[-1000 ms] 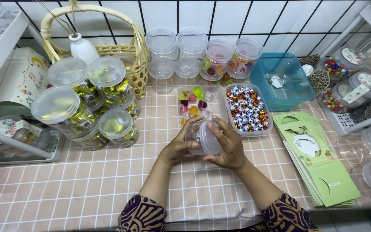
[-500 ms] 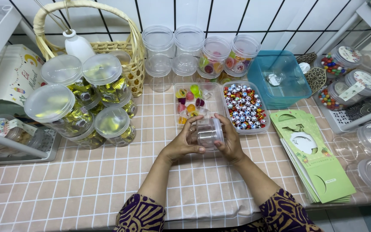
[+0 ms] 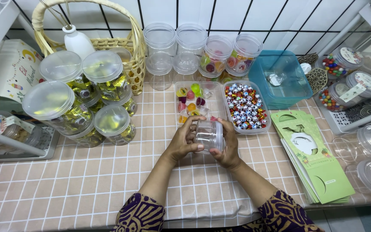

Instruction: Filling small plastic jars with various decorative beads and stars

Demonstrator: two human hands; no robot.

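Both hands hold a small clear plastic jar (image 3: 209, 134) with its lid, tipped on its side just above the table. My left hand (image 3: 183, 141) grips the jar body from the left. My right hand (image 3: 226, 146) cups the lid end from the right. Just behind the jar lie a clear tray of coloured jelly sweets (image 3: 193, 102) and a clear tray of foil-wrapped candies (image 3: 245, 106).
Jars of gold-wrapped sweets (image 3: 82, 103) are stacked at the left before a wicker basket (image 3: 125, 47). Empty and part-filled clear jars (image 3: 190, 47) line the tiled wall. A blue tub (image 3: 280, 79) and green cards (image 3: 312, 154) sit at the right, with more jars on a rack (image 3: 348, 86).
The jar has turned in my hands, from lid facing me to lying on its side, and both hands shifted slightly. Nothing else on the table has moved.
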